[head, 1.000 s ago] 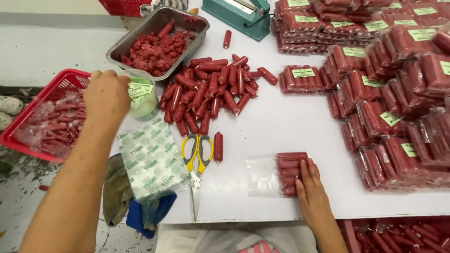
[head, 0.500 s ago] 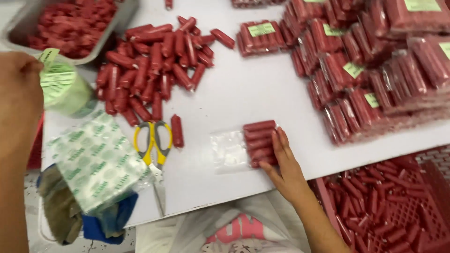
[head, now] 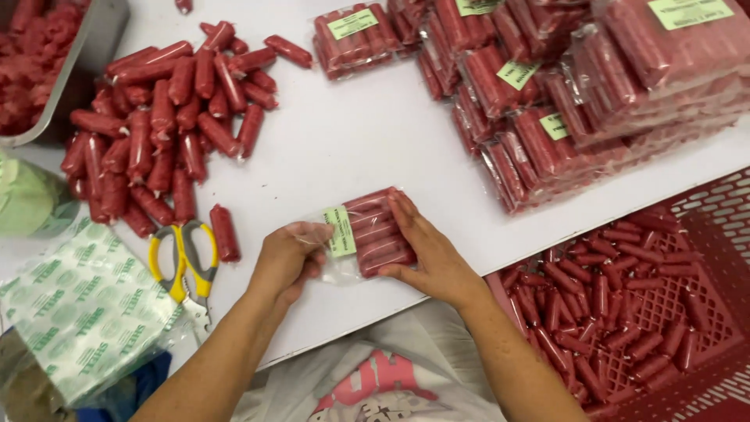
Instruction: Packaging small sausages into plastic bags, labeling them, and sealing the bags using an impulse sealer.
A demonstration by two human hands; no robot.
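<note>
green-labelled sausage pack (head: 373, 232), stacked packs (head: 594, 86) behind

Between the hands, dark red sausages (head: 380, 232) are showing through a clear bag (head: 344, 250) bearing a pale green label (head: 340, 230). Left of the left hand (head: 287, 262), yellow-handled scissors (head: 183, 258) are lying beside a white, green-printed packet (head: 82, 312).

Glossy clear plastic bag (head: 344, 234) w/ matt paper label (head: 341, 230); smooth white tabletop (head: 375, 148); metal tray (head: 82, 55).

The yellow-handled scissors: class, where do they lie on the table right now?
In the head view, the yellow-handled scissors lie left of the left hand, beside a single red sausage and right of the green-printed bags.
</note>
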